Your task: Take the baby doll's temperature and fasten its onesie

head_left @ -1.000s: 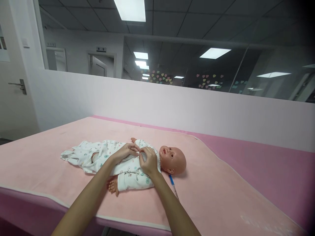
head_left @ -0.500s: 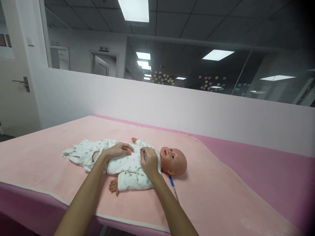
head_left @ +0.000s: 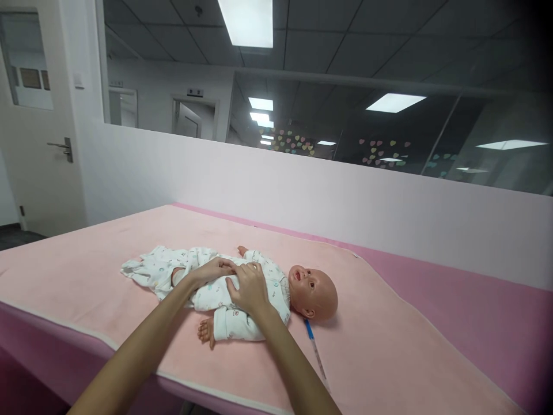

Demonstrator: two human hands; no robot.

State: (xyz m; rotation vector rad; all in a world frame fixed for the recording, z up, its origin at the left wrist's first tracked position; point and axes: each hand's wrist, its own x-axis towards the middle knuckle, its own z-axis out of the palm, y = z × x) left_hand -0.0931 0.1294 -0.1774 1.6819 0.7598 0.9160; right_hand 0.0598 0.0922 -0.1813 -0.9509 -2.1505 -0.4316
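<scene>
A baby doll (head_left: 314,293) lies on its back on a pink mat (head_left: 389,357), head to the right. It wears a white printed onesie (head_left: 216,294). My left hand (head_left: 212,270) rests on the doll's belly with fingers curled into the cloth at the front opening. My right hand (head_left: 246,290) lies on the doll's chest, fingers bent and pinching the same cloth, close to the left hand. The onesie's legs (head_left: 147,269) trail loose to the left.
A blue-capped thin stick, like a thermometer or pen (head_left: 314,350), lies on the mat just under the doll's head. A low white partition wall (head_left: 345,196) runs behind the table. A door (head_left: 34,144) stands at far left.
Both hands have shifted down the doll's front from the chest toward the belly, drawing closer together. The view has moved a little, so the doll sits further right.
</scene>
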